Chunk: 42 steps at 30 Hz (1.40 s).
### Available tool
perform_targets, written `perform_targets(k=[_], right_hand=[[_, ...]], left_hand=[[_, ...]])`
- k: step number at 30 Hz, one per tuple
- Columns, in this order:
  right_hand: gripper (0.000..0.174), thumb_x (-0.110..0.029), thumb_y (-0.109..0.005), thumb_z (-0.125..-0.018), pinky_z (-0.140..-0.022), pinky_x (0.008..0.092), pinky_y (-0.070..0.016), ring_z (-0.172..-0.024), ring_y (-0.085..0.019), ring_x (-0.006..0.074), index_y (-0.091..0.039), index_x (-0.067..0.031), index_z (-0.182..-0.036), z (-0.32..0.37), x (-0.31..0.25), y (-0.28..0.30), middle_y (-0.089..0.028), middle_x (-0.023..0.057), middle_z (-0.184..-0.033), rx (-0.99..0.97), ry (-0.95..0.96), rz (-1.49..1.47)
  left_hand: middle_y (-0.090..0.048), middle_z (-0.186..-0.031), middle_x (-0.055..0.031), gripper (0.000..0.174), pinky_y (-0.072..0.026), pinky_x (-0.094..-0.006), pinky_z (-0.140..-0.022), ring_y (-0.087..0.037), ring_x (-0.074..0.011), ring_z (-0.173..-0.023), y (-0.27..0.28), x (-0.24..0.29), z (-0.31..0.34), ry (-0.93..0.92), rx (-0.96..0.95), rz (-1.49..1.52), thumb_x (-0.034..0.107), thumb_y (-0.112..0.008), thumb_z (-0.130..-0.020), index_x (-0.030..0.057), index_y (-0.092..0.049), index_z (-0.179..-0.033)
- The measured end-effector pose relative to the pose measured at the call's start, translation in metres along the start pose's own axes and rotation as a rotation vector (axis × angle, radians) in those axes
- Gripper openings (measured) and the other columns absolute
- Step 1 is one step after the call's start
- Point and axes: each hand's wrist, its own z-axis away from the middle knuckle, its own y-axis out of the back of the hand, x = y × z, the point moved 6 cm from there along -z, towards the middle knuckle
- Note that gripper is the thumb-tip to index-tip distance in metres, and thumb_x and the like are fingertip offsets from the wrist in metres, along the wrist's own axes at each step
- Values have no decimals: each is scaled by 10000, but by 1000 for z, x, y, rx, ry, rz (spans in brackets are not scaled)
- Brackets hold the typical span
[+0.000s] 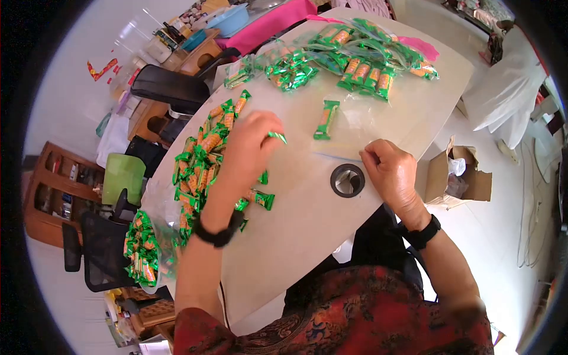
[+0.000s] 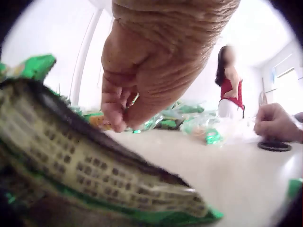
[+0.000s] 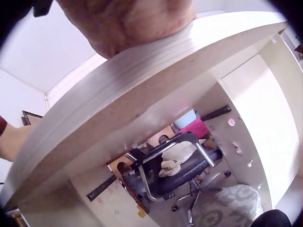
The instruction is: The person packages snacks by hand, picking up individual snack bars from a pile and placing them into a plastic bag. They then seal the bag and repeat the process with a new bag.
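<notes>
- Left hand point(image 1: 251, 145): centre-left of the head view, above the table point(image 1: 296, 236). Thumb and fingertips are closed narrowly on one small green-wrapped sweet point(image 1: 276, 137), held clear of the surface. The left wrist view confirms the pinch, with a sliver of green between the fingers point(image 2: 113, 116).
- Right hand point(image 1: 390, 171): centre-right, resting on the table just beside the round grommet point(image 1: 347, 180). Its fingers are curled at the near edge of a clear bag point(image 1: 361, 121). Whether they grip the film cannot be determined.
- Stock: a loose pile of sweets point(image 1: 198, 165) lies left of the held piece. A single bar point(image 1: 326, 119) lies on the clear bag, and filled bags point(image 1: 361, 65) sit at the upper centre.
- Handling assessment: the sweet is judged very light. Its glossy film wrapper is probably slick and crinkly, and the contents may crush under pressure.
- Recommended hold: a light fingertip pinch at a crimped wrapper end or across the narrow body.
</notes>
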Motion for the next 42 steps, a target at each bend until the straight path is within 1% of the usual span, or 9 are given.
perform_targets(k=[2, 4, 17, 23, 25, 28, 35, 37, 42], right_hand=[[125, -160, -694, -777, -541, 382, -491, -603, -617, 294, -586, -99, -760, 0, 0, 1, -624, 74, -704, -1, 0, -3], [126, -160, -694, -777, -542, 383, -493, -606, -618, 296, -585, -99, -763, 0, 1, 1, -624, 75, -706, -6, -4, 8], [127, -174, -665, -806, -551, 403, -502, -636, -627, 299, -567, -94, -790, 0, 3, 0, -620, 68, -723, -24, -48, 16], [124, -175, -651, -821, -548, 409, -502, -632, -625, 306, -563, -93, -796, -1, 4, 0, -617, 74, -722, -22, -74, -10], [123, -175, -650, -822, -548, 409, -502, -634, -625, 308, -562, -93, -798, -1, 5, 0, -618, 75, -723, -29, -77, -10], [121, -174, -648, -825, -546, 409, -502, -635, -626, 311, -561, -93, -803, -1, 4, 0, -621, 78, -726, -37, -75, -16], [114, -175, -652, -834, -544, 412, -504, -621, -632, 321, -571, -103, -869, -1, 8, 0, -641, 94, -711, -8, -140, -54], [118, -178, -654, -834, -544, 411, -504, -619, -633, 322, -572, -105, -879, -1, 8, 1, -643, 96, -707, -6, -145, -63], [126, -183, -658, -833, -541, 414, -503, -615, -632, 323, -570, -107, -882, -1, 8, -1, -643, 96, -700, -6, -122, -33]], left_hand=[[-613, -1012, -115, 166, -521, -352, -746, -636, -267, -901, 1, 32, 17, 10, 44, 188, -46, -653, -732, 28, -604, -872], [-627, -1072, -88, 209, -527, -294, -774, -644, -210, -941, -10, 58, 32, -98, -52, 425, -81, -680, -731, 32, -626, -899], [-619, -1061, -95, 205, -533, -295, -775, -646, -229, -926, -58, 77, 0, -242, -224, 347, -67, -686, -737, 45, -617, -895], [-590, -1094, -122, 167, -565, -318, -765, -647, -229, -931, -55, 74, 17, -211, -120, 485, -87, -657, -777, 19, -594, -889], [-529, -1173, -152, 122, -600, -355, -765, -643, -239, -947, -62, 53, 24, 121, -59, 966, -89, -620, -824, -2, -566, -890], [-481, -1215, -163, 99, -616, -381, -765, -644, -250, -951, -70, 43, 24, 248, -80, 1187, -91, -591, -852, -16, -542, -894], [-489, -1197, -149, 106, -608, -368, -787, -648, -251, -955, -73, 42, 20, 202, -100, 1151, -105, -593, -843, -18, -544, -877], [-487, -1198, -143, 108, -605, -364, -801, -648, -238, -941, -76, 46, 22, 144, -214, 1002, -110, -595, -836, -14, -551, -862], [-520, -1144, -127, 128, -589, -308, -723, -637, -174, -911, -72, 58, 7, -31, -110, 740, -119, -610, -807, -12, -550, -845]])
